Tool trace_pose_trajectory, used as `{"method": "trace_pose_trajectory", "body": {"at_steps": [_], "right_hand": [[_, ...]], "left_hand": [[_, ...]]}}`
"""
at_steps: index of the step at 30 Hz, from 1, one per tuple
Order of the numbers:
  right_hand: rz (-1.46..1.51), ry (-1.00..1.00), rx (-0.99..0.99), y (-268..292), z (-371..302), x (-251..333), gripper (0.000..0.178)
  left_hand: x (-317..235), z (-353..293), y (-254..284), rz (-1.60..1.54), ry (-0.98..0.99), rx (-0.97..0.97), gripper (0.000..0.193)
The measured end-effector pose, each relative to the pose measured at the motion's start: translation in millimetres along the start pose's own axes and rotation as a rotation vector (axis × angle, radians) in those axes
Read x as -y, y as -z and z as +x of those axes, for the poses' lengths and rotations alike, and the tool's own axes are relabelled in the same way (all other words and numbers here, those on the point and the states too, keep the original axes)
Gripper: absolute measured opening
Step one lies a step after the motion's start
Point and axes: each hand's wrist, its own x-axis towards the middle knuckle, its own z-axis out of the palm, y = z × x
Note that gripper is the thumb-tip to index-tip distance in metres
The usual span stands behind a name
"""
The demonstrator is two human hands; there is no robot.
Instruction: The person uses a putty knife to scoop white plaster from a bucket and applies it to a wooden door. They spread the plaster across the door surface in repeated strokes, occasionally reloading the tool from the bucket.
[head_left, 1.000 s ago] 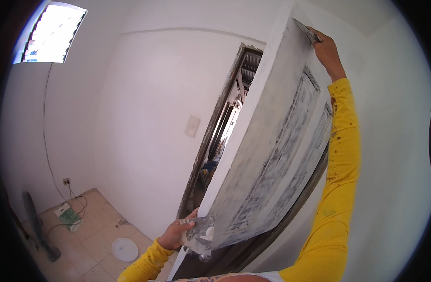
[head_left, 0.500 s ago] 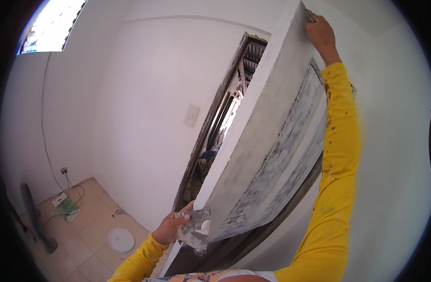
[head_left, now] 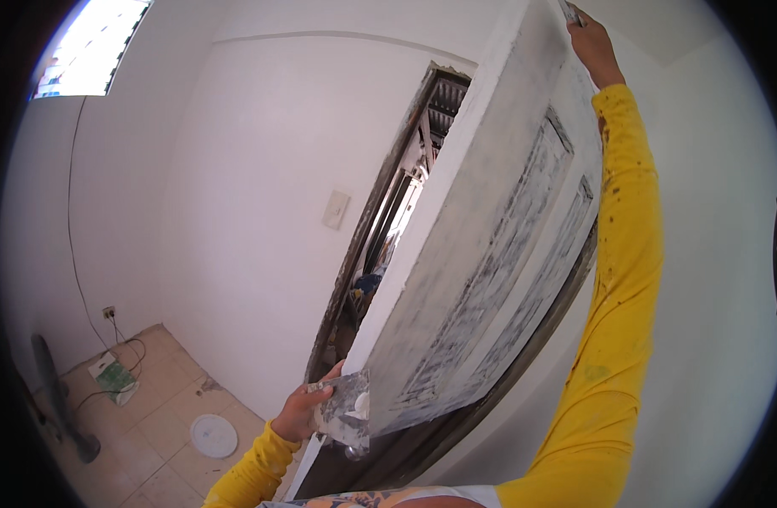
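A panelled door (head_left: 443, 279), patchy white and grey, leans across the middle of the view. My left hand (head_left: 293, 415) is closed around a stained, see-through flat plate (head_left: 342, 415), which carries a white dab of putty (head_left: 361, 405). Its fingers also reach the lower part of the door's white edge. High up, my right hand (head_left: 597, 52) grips a thin flat scraper (head_left: 569, 13) against the top of the door face. The scraper's working end is partly cut off by the picture's rim.
Behind the door is a dark, rough door frame (head_left: 367, 224). On the white wall sits a switch plate (head_left: 336, 210). Cables run from an outlet (head_left: 109, 312) to a green-and-white packet (head_left: 114, 378) on the tiled floor. A round white lid (head_left: 214, 436) lies nearby.
My right hand has moved up and to the right along the door with the scraper, and more of the door panels shows. The left hand keeps its place beside the door edge.
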Motion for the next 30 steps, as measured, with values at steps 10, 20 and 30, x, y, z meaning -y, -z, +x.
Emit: {"method": "trace_pose_trajectory", "body": {"at_steps": [10,20,30], "right_hand": [[-0.269,-0.094,0.036,-30.5,-54.7,31.4,0.047],[-0.141,-0.051,0.112,-10.2,-191.0,96.6,0.041],[-0.048,-0.172,0.037,-3.9,-3.1,-11.7,0.044]], "left_hand": [[-1.3,1.7,-1.5,0.022,0.001,0.015,0.07],[-3.1,1.7,5.8,-0.021,-0.01,0.062,0.064],[6.2,4.3,4.3,-0.07,0.008,0.104,0.067]]}}
